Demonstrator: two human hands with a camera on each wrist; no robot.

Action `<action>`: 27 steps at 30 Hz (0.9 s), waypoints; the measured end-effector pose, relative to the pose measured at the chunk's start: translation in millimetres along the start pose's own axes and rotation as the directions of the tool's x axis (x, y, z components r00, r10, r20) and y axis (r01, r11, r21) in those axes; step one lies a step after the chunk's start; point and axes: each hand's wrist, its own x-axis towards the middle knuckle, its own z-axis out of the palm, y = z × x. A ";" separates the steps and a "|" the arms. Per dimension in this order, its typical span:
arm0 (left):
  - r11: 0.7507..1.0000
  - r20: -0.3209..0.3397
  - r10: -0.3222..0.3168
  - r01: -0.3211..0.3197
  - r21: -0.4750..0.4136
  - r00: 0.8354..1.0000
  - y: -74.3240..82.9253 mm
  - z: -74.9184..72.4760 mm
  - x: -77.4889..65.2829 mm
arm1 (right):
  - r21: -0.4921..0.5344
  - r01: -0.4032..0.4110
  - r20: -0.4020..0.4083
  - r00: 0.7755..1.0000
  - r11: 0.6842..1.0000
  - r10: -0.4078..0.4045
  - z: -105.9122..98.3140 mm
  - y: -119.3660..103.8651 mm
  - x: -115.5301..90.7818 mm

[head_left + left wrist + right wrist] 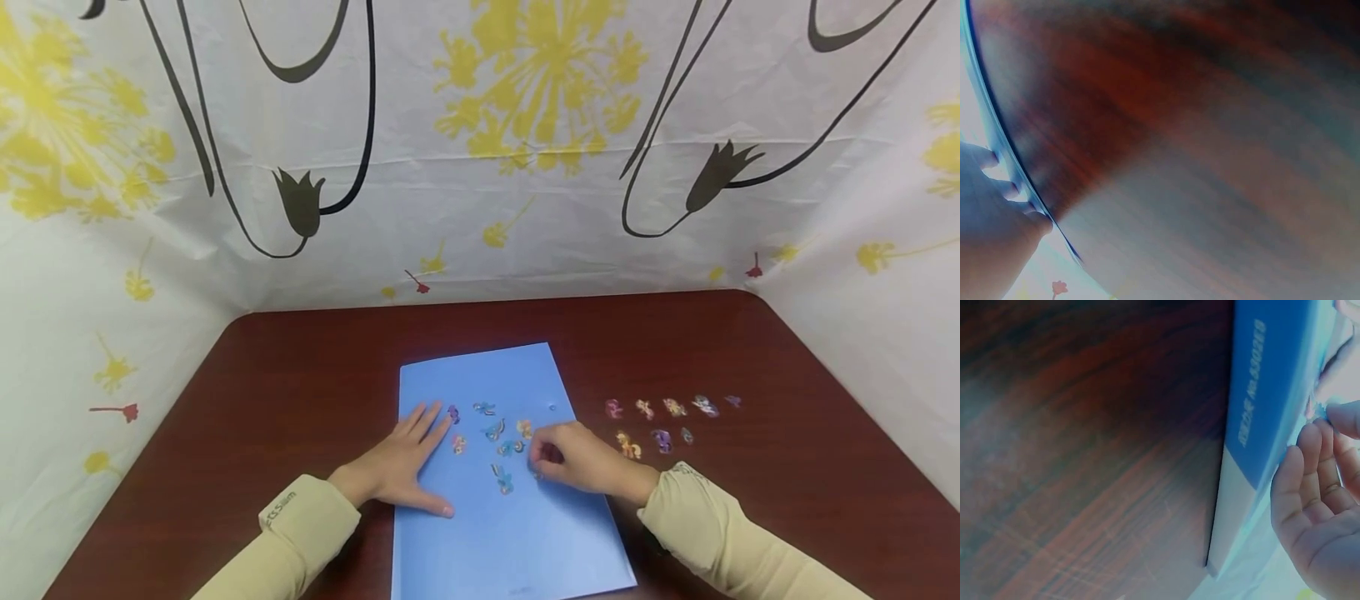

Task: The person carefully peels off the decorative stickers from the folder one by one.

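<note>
A blue folder (510, 542) lies on the table, with several small pony stickers scattered on its upper half. My left hand (408, 462) rests on the folder's left side, fingers spread, beside a purple sticker (453, 414) and a pink one (459, 444). At the folder's right side my right hand (573, 458) pinches a small bluish sticker (1321, 411) between thumb and fingertips, low over the blue surface. Most of that sticker is hidden by the fingers. An orange-yellow sticker (524, 428) and a blue one (502, 478) lie to its left.
On the dark red-brown table (315, 375), right of the folder, several more stickers lie in two rows, among them an orange pony (628, 446) and a purple pony (662, 441). A patterned white cloth (465, 208) hangs around the table's back and sides.
</note>
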 end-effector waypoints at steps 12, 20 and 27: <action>1.000 0.002 0.008 -0.008 0.003 1.000 -0.5 2.9 1.2 | 0.174 -0.067 -0.087 0.993 0.982 0.083 -14.0 9.7 -10.4; 1.000 0.012 0.005 -0.005 -0.004 1.000 0.5 2.0 1.3 | 0.171 -0.127 -0.190 0.969 0.977 0.159 -29.5 19.4 -27.0; 1.000 0.007 -0.005 0.005 -0.011 1.000 0.8 0.3 -0.2 | 0.082 -0.248 -0.347 0.901 0.965 0.261 -57.9 38.8 -63.2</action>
